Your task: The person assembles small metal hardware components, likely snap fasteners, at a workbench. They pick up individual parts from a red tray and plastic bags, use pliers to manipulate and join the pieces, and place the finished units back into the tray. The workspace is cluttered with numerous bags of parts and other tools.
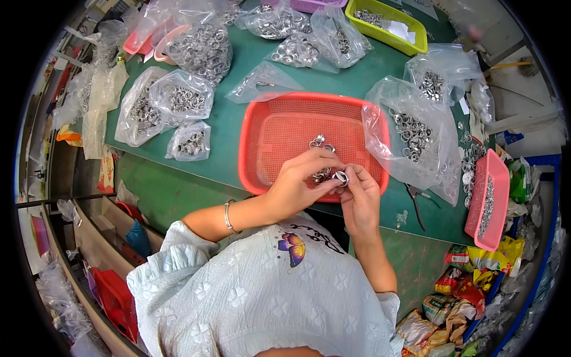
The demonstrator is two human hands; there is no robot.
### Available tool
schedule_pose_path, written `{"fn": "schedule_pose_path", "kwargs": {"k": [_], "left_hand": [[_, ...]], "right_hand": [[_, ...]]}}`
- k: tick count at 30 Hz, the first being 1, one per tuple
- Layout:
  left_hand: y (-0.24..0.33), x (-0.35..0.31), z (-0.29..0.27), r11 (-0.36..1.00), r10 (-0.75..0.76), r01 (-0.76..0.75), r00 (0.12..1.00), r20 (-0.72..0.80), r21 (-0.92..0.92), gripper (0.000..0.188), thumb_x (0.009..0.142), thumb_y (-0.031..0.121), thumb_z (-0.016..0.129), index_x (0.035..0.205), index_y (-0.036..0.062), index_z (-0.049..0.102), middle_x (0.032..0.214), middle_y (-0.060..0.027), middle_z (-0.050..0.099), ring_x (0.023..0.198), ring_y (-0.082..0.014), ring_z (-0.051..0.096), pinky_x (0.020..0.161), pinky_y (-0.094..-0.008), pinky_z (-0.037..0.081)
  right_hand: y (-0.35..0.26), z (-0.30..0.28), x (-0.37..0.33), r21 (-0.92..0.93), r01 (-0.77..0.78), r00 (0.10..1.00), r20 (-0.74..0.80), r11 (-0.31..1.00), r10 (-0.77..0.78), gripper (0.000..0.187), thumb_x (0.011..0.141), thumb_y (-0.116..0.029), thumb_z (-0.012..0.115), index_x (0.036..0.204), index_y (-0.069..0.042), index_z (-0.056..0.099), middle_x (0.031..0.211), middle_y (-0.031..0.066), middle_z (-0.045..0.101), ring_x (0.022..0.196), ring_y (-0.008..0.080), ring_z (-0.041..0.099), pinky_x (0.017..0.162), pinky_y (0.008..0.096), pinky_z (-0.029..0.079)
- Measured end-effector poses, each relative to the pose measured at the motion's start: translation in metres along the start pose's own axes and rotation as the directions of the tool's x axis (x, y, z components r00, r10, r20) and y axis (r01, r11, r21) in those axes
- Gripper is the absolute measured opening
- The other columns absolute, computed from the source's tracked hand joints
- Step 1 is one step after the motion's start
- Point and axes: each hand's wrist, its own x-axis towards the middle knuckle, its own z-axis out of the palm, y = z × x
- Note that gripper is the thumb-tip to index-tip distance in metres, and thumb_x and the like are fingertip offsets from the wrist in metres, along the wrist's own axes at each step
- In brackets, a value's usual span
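Over the near right part of a red plastic basket (253,137), my two hands meet on a silver metal ring (340,178). My left hand (303,181) pinches it from the left between thumb and fingers. From the other side, the thumb and fingertips of my right hand (361,193) close on the same ring. Several more silver rings (319,143) lie in the basket just beyond and under my left fingers, which partly hide them. A clear bag of rings (410,134) leans over the basket's right rim.
Clear bags of rings (146,107) lie at the left, with larger bags (199,50) behind. A yellow-green basket (389,27) stands far right. Black-handled pliers (416,205) lie right of my right hand, near a pink basket (489,202) of small metal parts at the green table's (223,160) edge.
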Motion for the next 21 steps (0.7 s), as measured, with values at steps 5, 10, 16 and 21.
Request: {"fn": "schedule_pose_path", "kwargs": {"k": [5,10,16,21], "left_hand": [[-0.001,0.004,-0.005,0.989,-0.113,0.119,0.991,0.070,-0.086,0.018,0.072,-0.004,0.065,0.091,-0.0019,0.062,0.093,-0.0091,0.060,0.086,-0.0161,0.058,0.075,-0.0287,0.048],[-0.016,0.000,0.003,0.769,-0.246,0.293,0.956,0.160,-0.568,0.014,0.079,-0.007,0.057,0.092,-0.0037,0.061,0.095,-0.0081,0.055,0.086,-0.0135,0.056,0.074,-0.0265,0.047],[-0.015,0.002,0.007,0.692,-0.264,0.319,0.947,0.185,-0.647,0.020,0.081,-0.008,0.053,0.101,-0.0068,0.056,0.101,-0.0090,0.053,0.091,-0.0138,0.055,0.079,-0.0259,0.048],[-0.005,0.006,0.001,0.869,-0.171,0.267,0.952,0.253,-0.417,0.025,0.078,-0.008,0.058,0.102,-0.0046,0.059,0.103,-0.0095,0.054,0.095,-0.0152,0.055,0.078,-0.0256,0.049]], "right_hand": [[-0.008,0.022,-0.010,-0.200,0.106,0.994,-0.007,0.974,-0.110,0.021,0.088,-0.002,0.049,0.108,0.007,0.050,0.090,0.0108,0.059,0.073,0.0154,0.059,0.070,0.0259,0.049],[-0.008,0.004,-0.010,-0.743,0.412,0.890,0.204,0.527,-0.408,0.018,0.085,0.005,0.050,0.102,0.008,0.057,0.101,0.0113,0.056,0.073,0.0135,0.058,0.068,0.0242,0.050],[-0.018,0.008,-0.011,-0.485,0.199,0.976,0.017,0.851,-0.218,0.015,0.087,0.001,0.050,0.098,0.007,0.057,0.086,0.0085,0.058,0.067,0.0111,0.057,0.058,0.0234,0.049],[-0.019,-0.002,-0.004,-0.062,-0.027,1.000,-0.005,0.998,0.027,0.014,0.089,-0.004,0.049,0.099,0.004,0.054,0.080,0.0084,0.058,0.064,0.0132,0.057,0.053,0.0247,0.049]]}}
